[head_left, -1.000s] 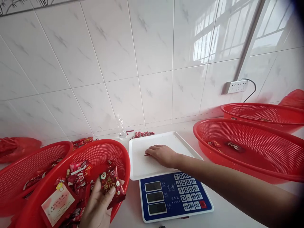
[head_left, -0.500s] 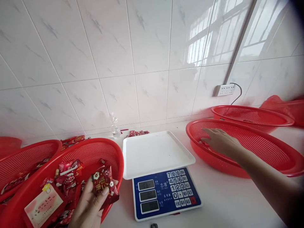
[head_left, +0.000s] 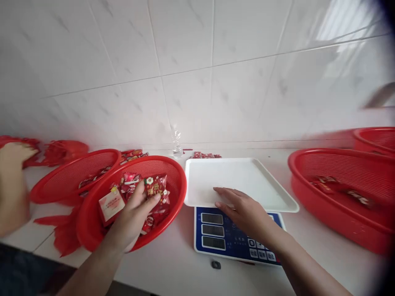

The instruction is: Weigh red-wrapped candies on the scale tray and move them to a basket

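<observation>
My left hand [head_left: 137,209] is closed on a dark red candy packet [head_left: 156,189] with white flowers, over a red basket [head_left: 182,181] at the left. That basket holds several red packets and a pale pink and white card box [head_left: 111,204]. My right hand [head_left: 243,205] is over the near edge of the white tray [head_left: 228,172], fingers extended and slightly apart, holding nothing that shows. Beneath the hand and forearm lies the blue scale [head_left: 212,230], its keypad partly covered.
Another red basket [head_left: 296,168] with a few packets stands at the right. Behind the left basket is a further red basket [head_left: 46,189]. A clear plastic bottle [head_left: 176,142] stands by the wall. Another person's hand [head_left: 18,154] is at the far left, near red bags [head_left: 66,151].
The view has turned left. My right hand has left the right basket and moved over the tray edge and scale. My left hand still holds the packet. Another person's arm has appeared at the left.
</observation>
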`<state>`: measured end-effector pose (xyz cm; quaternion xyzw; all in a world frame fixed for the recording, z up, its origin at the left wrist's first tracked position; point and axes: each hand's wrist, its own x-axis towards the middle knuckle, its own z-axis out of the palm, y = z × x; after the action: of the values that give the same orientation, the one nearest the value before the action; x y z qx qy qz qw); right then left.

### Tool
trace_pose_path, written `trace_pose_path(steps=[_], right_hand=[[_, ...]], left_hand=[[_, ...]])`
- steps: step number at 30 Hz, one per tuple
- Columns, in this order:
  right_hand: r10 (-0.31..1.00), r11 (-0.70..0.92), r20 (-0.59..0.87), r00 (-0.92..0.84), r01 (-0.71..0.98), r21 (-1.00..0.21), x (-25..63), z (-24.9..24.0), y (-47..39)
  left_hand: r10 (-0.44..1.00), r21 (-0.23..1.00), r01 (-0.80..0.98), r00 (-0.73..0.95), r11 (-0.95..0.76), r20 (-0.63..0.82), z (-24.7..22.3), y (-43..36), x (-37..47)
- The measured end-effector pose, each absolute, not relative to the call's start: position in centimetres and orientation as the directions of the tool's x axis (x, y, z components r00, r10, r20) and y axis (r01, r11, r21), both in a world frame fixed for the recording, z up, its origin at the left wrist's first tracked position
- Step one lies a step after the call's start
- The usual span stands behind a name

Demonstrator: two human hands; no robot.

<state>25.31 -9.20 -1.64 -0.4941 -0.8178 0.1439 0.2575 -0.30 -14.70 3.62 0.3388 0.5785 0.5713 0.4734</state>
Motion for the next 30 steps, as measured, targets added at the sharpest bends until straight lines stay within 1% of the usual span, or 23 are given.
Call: trace_pose_path(steps=[2,3,4,6,8,9,11,13,16,18,21,24,26,28,29,30], right_hand=[[0.891,0.454,0.282,-0.356,0.733,-0.507,25.6,-2.2,-9.1],[0.898,0.439,0.276,-0.342,0.733,-0.519,25.8,-2.4,-9.0],[0.905,0.426,0.269,-0.331,0.731,-0.533,26.0,-2.6,-9.0],[0.910,0.414,0.268,-0.316,0.724,-0.551,26.3,-2.9,-9.0],[0.905,0.424,0.287,-0.314,0.724,-0.543,26.3,-3.1,-9.0],[0.900,0.432,0.301,-0.314,0.729,-0.531,26.3,-3.1,-9.0],[0.892,0.446,0.323,-0.317,0.740,-0.504,26.2,-3.3,-8.9],[0.883,0.459,0.345,-0.319,0.743,-0.488,26.2,-3.4,-8.8],[0.869,0.480,0.375,-0.324,0.739,-0.473,26.2,-3.7,-8.7],[0.856,0.496,0.399,-0.329,0.741,-0.453,26.2,-3.9,-8.7],[0.831,0.522,0.438,-0.342,0.750,-0.406,26.3,-3.9,-8.7],[0.802,0.551,0.473,-0.364,0.756,-0.354,26.4,-3.9,-8.7],[0.783,0.567,0.496,-0.374,0.758,-0.322,26.4,-4.0,-8.7],[0.768,0.576,0.516,-0.380,0.762,-0.296,26.4,-4.1,-8.7],[0.762,0.578,0.524,-0.380,0.765,-0.284,26.4,-4.2,-8.7],[0.757,0.579,0.532,-0.381,0.768,-0.274,26.4,-4.4,-8.6]], left_hand=[[0.951,0.998,0.012,-0.304,0.068,-0.061,4.3,-13.9,-1.4],[0.967,0.994,0.098,-0.252,0.055,-0.028,4.4,-13.4,-2.0],[0.985,0.979,0.193,-0.173,0.059,-0.025,4.4,-12.9,-2.6],[0.994,0.905,0.416,0.008,0.093,-0.106,4.0,-11.8,-3.9],[0.978,0.761,0.641,0.072,0.104,-0.194,3.0,-10.8,-5.1],[0.976,0.685,0.723,0.072,0.091,-0.206,2.4,-10.3,-5.7],[0.980,0.560,0.825,0.041,0.076,-0.194,1.1,-9.0,-6.8],[0.974,0.411,0.902,-0.044,0.135,-0.223,0.2,-7.3,-7.8],[0.930,0.173,0.942,-0.233,0.289,-0.284,-0.5,-4.7,-8.7],[0.905,0.105,0.932,-0.304,0.347,-0.298,-1.0,-3.2,-9.1],[0.873,0.074,0.917,-0.344,0.391,-0.347,-1.8,-2.1,-9.0],[0.876,0.106,0.932,-0.282,0.348,-0.392,-1.8,-2.2,-8.6],[0.891,0.186,0.944,-0.174,0.271,-0.419,-0.9,-2.5,-8.6],[0.892,0.341,0.921,-0.013,0.186,-0.451,0.4,-2.7,-8.8],[0.896,0.391,0.909,0.046,0.146,-0.441,1.1,-2.7,-9.2],[0.907,0.400,0.910,0.071,0.111,-0.414,1.7,-2.6,-9.7]])
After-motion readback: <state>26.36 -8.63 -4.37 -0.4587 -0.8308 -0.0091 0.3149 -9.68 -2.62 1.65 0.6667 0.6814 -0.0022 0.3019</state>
